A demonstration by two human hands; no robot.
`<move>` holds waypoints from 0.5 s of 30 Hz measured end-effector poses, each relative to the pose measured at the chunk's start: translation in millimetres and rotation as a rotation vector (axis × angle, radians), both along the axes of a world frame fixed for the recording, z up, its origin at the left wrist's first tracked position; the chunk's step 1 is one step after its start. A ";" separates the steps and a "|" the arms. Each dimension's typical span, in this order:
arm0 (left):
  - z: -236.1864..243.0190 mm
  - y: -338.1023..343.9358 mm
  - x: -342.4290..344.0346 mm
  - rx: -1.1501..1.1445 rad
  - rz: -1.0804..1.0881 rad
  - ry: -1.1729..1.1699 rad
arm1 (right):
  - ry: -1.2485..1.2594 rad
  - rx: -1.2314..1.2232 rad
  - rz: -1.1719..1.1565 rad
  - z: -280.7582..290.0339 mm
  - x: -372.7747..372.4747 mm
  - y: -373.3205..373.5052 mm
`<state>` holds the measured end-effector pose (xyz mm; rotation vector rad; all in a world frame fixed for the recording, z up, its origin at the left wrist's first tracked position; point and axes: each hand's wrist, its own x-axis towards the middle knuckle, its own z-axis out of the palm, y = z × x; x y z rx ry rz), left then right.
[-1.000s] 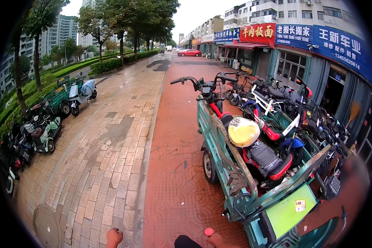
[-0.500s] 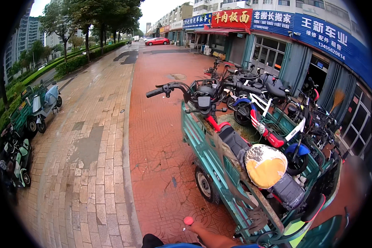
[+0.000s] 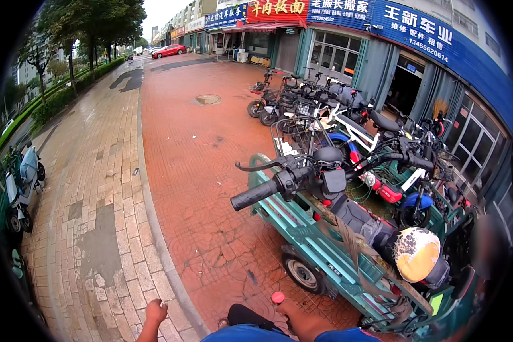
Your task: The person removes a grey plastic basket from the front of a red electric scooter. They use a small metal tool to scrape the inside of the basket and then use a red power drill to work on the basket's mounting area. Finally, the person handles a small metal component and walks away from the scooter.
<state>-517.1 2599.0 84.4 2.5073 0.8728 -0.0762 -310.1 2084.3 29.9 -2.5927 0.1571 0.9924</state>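
Low in the picture, my right hand (image 3: 293,310) is closed around a round pinkish-red thing (image 3: 277,297); its kind is unclear, and only its rounded end shows. My left hand (image 3: 156,310) hangs at lower left over the paving with fingers curled in, and no object shows in it. Right of me stands a green cargo bed (image 3: 302,233) on wheels. Inside it sits a black-handled electric bike (image 3: 325,182) with a worn white-and-yellow cover (image 3: 417,255) on it. Brown straps (image 3: 356,245) run over the side wall. My right hand is beside the bed, apart from its wheel (image 3: 302,272).
A white, red and blue bike (image 3: 376,185) lies behind the near one. Several parked bikes (image 3: 302,94) line the shopfronts. Light paving (image 3: 97,188) meets red tiles (image 3: 194,171) along a pale kerb (image 3: 148,194). Scooters (image 3: 20,182) stand at left, a red car (image 3: 169,51) far off.
The loaded cargo bed and its handlebar appear closer and larger, and the view has shifted right. My left hand has come into view. The pinkish-red thing stays in my right hand.
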 end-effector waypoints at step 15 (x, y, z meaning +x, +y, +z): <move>155.8 173.1 465.4 -0.235 -0.447 -0.417 | -0.200 0.136 -0.097 -36.3 212.7 293.9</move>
